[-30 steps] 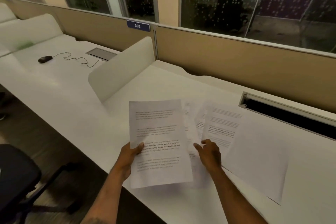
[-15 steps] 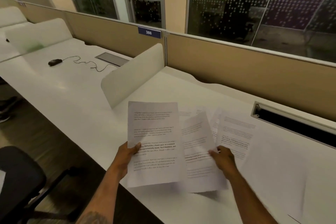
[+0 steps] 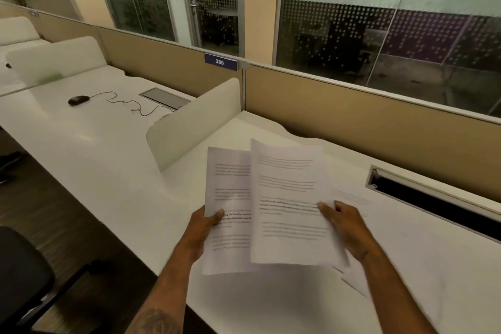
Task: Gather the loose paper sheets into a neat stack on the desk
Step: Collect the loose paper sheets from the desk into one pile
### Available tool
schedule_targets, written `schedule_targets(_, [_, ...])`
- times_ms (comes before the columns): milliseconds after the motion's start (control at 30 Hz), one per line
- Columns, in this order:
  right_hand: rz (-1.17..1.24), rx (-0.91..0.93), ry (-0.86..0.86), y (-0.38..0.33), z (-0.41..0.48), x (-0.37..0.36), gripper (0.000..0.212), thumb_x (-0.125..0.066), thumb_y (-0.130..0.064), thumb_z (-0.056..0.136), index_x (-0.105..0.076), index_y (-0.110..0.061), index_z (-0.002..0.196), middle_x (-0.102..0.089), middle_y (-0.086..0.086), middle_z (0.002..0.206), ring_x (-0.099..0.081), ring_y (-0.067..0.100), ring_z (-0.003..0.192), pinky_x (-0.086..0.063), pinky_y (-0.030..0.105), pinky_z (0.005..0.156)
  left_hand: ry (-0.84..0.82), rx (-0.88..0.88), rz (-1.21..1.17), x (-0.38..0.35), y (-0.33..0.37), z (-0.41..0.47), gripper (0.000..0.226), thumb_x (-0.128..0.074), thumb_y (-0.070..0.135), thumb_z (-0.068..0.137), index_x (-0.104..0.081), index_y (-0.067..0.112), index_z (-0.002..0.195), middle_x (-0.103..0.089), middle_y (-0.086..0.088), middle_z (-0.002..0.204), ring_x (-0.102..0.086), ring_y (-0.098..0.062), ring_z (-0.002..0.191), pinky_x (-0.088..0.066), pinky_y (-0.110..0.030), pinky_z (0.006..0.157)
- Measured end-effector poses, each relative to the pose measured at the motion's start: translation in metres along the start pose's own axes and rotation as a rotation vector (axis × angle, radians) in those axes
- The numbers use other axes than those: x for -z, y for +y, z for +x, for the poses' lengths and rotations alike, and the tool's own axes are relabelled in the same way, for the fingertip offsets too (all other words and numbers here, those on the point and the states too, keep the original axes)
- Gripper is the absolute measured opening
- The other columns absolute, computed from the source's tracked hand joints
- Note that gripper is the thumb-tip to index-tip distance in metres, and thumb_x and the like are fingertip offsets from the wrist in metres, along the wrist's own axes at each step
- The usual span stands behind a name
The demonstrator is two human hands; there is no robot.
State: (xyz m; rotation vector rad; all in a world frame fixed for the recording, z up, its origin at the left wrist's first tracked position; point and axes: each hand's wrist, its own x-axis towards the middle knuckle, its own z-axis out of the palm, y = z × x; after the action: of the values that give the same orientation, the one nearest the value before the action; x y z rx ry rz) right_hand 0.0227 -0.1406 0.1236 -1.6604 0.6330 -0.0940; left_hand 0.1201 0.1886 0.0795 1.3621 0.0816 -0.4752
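Observation:
My left hand (image 3: pixel 202 230) grips a printed paper sheet (image 3: pixel 229 198) by its left edge, holding it above the white desk (image 3: pixel 113 171). My right hand (image 3: pixel 345 226) holds a second printed sheet (image 3: pixel 290 192) by its right edge. This second sheet overlaps the right side of the first and lies in front of it. Both are lifted off the desk and cast a shadow below. At least one more sheet (image 3: pixel 385 225) lies flat on the desk to the right, partly hidden by my right hand and arm.
A white divider panel (image 3: pixel 195 122) stands left of the sheets. A dark cable slot (image 3: pixel 433 203) opens in the desk at the right. A beige partition (image 3: pixel 352 116) runs along the back. A black mouse (image 3: pixel 78 100) with its cord lies on the neighbouring desk. A black chair (image 3: pixel 19 274) sits lower left.
My right hand has lifted a sheet off the desk and brought it left, over the sheet in my left hand. The camera has tilted and shifted right.

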Motion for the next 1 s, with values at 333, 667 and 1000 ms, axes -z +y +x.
schedule_targets(333, [0.124,0.006,0.029,0.017,-0.005,-0.066,0.019,-0.072,-0.023,0.089,-0.064,-0.022,0.106,-0.074,0.001,0.107,-0.072,0.017,0.091,-0.060,0.032,0.078,-0.123,0.137,-0.103,-0.044,-0.002,0.005,0.081,-0.030,0.081,0.088,-0.074,0.022,0.121,-0.078,-0.016,0.107,-0.075,-0.035,0.093,-0.062,-0.044,0.075])
schedule_targets(667, [-0.058,-0.057,0.312,0.046,-0.009,0.002,0.037,-0.064,-0.035,0.095,-0.057,-0.017,0.127,-0.066,0.009,0.124,-0.064,0.030,0.111,-0.053,0.042,0.096,-0.097,0.008,0.132,-0.068,-0.020,0.022,0.034,-0.066,0.019,0.095,-0.063,0.014,0.129,-0.077,-0.018,0.116,-0.075,-0.041,0.101,-0.056,-0.066,0.090])
schedule_targets(1000, [-0.479,-0.796,0.733,0.174,-0.063,0.107,0.075,-0.077,-0.042,0.079,-0.043,0.003,0.129,-0.039,0.031,0.135,-0.039,0.047,0.125,-0.034,0.060,0.105,-0.088,-0.010,0.124,-0.067,-0.021,0.028,0.034,-0.063,0.018,0.097,-0.062,0.010,0.130,-0.077,-0.020,0.114,-0.074,-0.044,0.102,-0.057,-0.066,0.088])
